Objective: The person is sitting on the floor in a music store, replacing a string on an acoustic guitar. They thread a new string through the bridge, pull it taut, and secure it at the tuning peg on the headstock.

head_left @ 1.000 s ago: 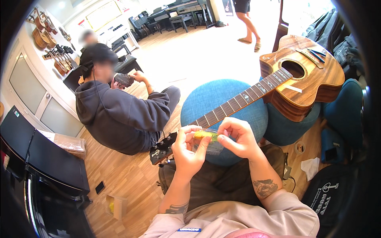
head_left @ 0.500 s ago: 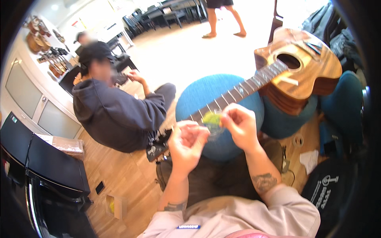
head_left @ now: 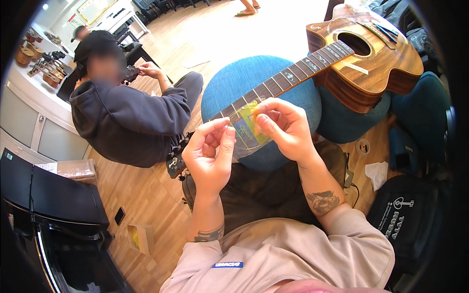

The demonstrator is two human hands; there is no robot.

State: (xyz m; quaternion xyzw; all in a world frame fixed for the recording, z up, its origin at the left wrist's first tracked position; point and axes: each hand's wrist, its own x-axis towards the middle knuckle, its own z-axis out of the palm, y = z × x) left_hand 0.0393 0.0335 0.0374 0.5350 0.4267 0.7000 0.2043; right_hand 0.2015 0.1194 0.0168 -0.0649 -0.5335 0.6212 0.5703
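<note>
I pinch the left edge of a clear packet [head_left: 246, 136], which has a yellow-green card and what looks like coiled string inside, with the thumb and fingers of my left hand [head_left: 211, 156]. At its right side, my right hand [head_left: 283, 129] grips it with curled fingers. Just beyond both hands lies an acoustic guitar [head_left: 378, 73] without strings along its fretboard, resting across round blue poufs [head_left: 229, 78]. Its black headstock [head_left: 175, 162] is partly behind my left hand. Dark slender items [head_left: 386, 33] lie at the bridge.
A person in a dark hoodie [head_left: 127, 117] sits at left holding an instrument; another person's legs [head_left: 246, 10] are farther back. Around me are a black piano [head_left: 68, 200], phone [head_left: 119, 216], open box [head_left: 140, 239], white cloth [head_left: 376, 176] and black bag [head_left: 398, 219].
The view has tipped down, shifting the scene upward. The packet has turned more upright, showing more of its card, with both hands pinching its sides. The background walker has moved left.
</note>
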